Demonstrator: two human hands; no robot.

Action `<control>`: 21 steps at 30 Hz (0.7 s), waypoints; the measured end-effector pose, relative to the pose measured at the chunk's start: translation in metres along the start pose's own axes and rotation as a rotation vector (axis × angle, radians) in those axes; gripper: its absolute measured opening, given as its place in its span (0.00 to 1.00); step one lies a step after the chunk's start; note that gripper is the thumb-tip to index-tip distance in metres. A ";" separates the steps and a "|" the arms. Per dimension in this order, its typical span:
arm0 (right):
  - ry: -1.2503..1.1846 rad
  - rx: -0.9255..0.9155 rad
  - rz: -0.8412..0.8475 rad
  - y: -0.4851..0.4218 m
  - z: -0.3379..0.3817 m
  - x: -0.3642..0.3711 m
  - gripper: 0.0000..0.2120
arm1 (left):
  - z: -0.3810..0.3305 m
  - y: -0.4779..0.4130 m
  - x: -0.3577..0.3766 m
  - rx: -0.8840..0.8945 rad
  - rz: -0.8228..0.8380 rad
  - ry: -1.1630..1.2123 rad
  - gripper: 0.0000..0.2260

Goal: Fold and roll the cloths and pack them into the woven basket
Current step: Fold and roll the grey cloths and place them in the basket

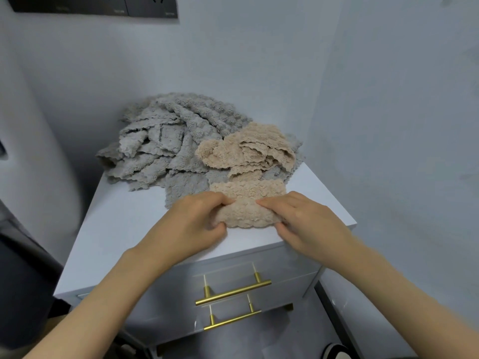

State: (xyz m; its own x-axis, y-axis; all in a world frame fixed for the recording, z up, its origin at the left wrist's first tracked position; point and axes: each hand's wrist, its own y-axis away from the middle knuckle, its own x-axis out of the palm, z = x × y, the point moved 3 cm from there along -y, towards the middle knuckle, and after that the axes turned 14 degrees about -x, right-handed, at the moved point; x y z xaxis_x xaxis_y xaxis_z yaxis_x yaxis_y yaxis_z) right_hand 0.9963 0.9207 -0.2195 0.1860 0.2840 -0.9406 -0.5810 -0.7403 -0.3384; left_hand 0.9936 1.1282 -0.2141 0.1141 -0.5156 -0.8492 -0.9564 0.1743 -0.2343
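Note:
A beige fluffy cloth [247, 203] lies on the white cabinet top [124, 224], its near end partly rolled. My left hand [197, 221] grips the roll's left end, fingers curled over it and thumb beneath. My right hand [298, 218] grips the right end the same way. Behind it sits a second crumpled beige cloth [246, 149], and a heap of grey cloths [166, 141] fills the back of the top. No woven basket is in view.
The cabinet stands in a corner, with walls close behind and to the right. Two drawers with gold bar handles [233, 292] face me below the top. A dark socket panel [96, 6] hangs on the wall above.

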 end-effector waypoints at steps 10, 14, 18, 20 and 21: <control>-0.558 0.348 0.205 -0.015 -0.018 -0.006 0.15 | 0.007 -0.014 0.007 -0.439 0.123 0.276 0.17; -0.448 0.373 0.404 -0.023 -0.024 -0.005 0.15 | 0.002 -0.018 0.005 -0.395 0.033 0.089 0.19; -0.459 0.396 0.492 -0.026 -0.027 -0.008 0.10 | 0.004 -0.021 0.005 -0.417 0.175 0.010 0.16; -0.535 0.400 0.454 -0.027 -0.027 -0.009 0.06 | 0.005 -0.022 0.006 -0.436 0.237 -0.007 0.16; -0.571 0.405 0.442 -0.026 -0.026 -0.009 0.06 | 0.006 -0.023 0.005 -0.452 0.268 0.003 0.17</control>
State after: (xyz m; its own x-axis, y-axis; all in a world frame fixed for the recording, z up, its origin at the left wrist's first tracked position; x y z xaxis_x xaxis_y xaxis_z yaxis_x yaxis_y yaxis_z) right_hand 1.0308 0.9217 -0.2027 -0.4940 0.3653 -0.7890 -0.7672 -0.6101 0.1980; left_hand 1.0173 1.1268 -0.2161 -0.1510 -0.5054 -0.8496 -0.9725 -0.0784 0.2194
